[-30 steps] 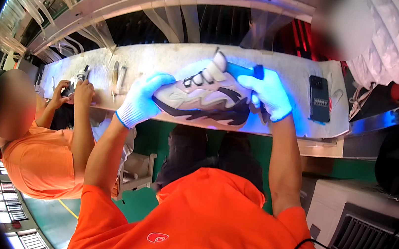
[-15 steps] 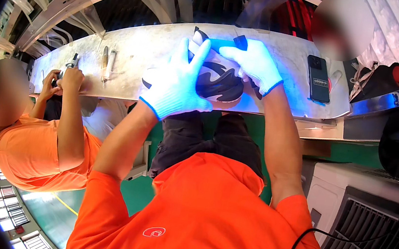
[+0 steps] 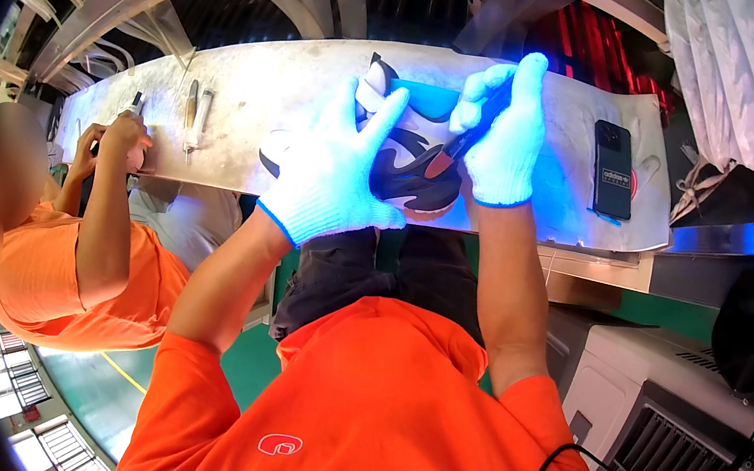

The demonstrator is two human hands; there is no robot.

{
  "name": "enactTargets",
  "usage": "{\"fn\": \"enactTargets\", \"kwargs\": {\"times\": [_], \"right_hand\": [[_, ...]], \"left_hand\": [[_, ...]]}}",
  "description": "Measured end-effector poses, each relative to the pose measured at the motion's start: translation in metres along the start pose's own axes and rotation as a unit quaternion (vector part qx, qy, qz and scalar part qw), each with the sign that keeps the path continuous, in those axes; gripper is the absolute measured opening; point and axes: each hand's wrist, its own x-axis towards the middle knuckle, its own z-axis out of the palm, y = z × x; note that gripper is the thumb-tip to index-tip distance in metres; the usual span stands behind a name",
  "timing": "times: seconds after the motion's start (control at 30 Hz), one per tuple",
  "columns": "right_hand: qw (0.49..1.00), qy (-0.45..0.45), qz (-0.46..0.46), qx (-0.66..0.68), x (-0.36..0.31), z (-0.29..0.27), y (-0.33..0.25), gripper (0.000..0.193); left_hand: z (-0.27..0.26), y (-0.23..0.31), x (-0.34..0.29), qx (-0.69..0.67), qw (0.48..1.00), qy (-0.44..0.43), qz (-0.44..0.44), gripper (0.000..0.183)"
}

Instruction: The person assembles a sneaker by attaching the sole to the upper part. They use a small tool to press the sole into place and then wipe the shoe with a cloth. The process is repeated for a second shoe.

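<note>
A black, white and grey shoe (image 3: 401,154) with a bright blue part (image 3: 426,100) at its upper end lies on the light worktop in front of me. My left hand (image 3: 334,164), in a white knitted glove, holds its left side, with thumb and fingers spread across it. Another white piece with a dark edge (image 3: 269,164) shows beside that hand. Gloved too, my right hand (image 3: 508,129) is closed around a dark tool. The tool's reddish-brown tip (image 3: 439,166) lies over the shoe's lower right side; whether it touches cannot be made out.
A dark phone (image 3: 613,170) lies on the worktop (image 3: 246,78) to the right. Two slim tools (image 3: 195,119) rest at the left. Further left, a co-worker in orange (image 3: 91,266) handles a small object. A pale cabinet with a dark grille (image 3: 669,460) stands at lower right.
My right hand has turned from lying across the shoe's right side to pointing upward. The tool's reddish-brown tip now shows over the shoe. My left hand keeps its hold.
</note>
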Motion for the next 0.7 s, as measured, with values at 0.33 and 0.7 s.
{"fn": "enactTargets", "kwargs": {"times": [0.33, 0.7], "right_hand": [[0.971, -0.033, 0.004, 0.235, -0.009, -0.017, 0.028, 0.06], [0.951, 0.07, 0.056, -0.296, -0.016, -0.057, -0.019, 0.036]], "left_hand": [[0.003, 0.008, 0.007, -0.03, 0.999, -0.001, -0.034, 0.136], [0.005, 0.007, -0.009, -0.077, 0.996, 0.027, -0.043, 0.127]]}}
